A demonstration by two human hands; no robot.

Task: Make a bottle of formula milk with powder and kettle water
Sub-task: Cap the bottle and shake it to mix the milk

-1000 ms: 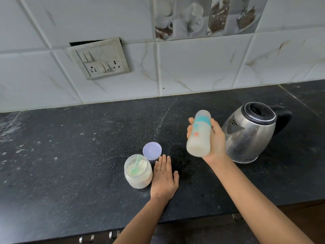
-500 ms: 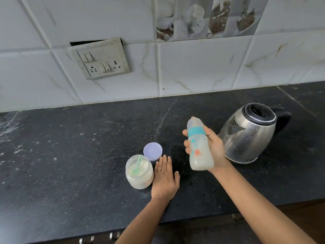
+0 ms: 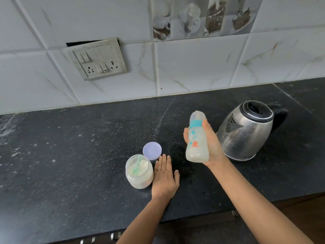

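Above counter, bottle (image 3: 197, 140) gripped in right hand (image 3: 210, 145), beside kettle (image 3: 246, 131)

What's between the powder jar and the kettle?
In the head view: the left hand flat on the counter, then the right hand holding the milk bottle.

A capped feeding bottle (image 3: 197, 138), translucent with a teal collar and orange print, is held nearly upright above the counter, wrapped by the fingers (image 3: 185, 136) of the right hand (image 3: 213, 147); whitish liquid is seen inside. An open clear powder jar (image 3: 139, 175), with a green scoop (image 3: 136, 167) lying in it, is set just left of the flat left hand (image 3: 164, 180). A lilac lid (image 3: 152, 150) lies just beyond its fingertips (image 3: 164, 158). A steel kettle (image 3: 246, 132), lid closed, is placed just right of the right hand.
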